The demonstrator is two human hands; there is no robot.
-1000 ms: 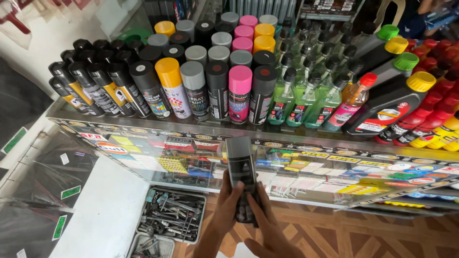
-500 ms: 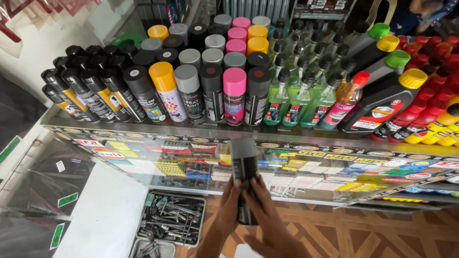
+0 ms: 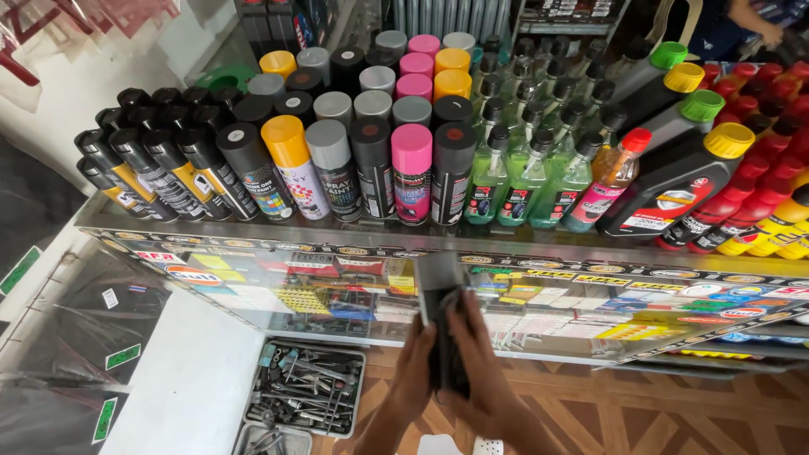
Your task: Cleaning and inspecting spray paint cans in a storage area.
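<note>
Both hands' fingers clamped on dark spray can (image 3: 444,337), left hand (image 3: 411,379), right hand (image 3: 482,379), metal tray (image 3: 253,404) of tools

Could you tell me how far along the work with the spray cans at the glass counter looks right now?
Rows of capped spray cans already stand packed on the glass counter top, beside green spray bottles. In hand: the left hand and right hand both grip one dark spray can with a grey cap, held upright below the counter edge. It is not yet set down anywhere.
</note>
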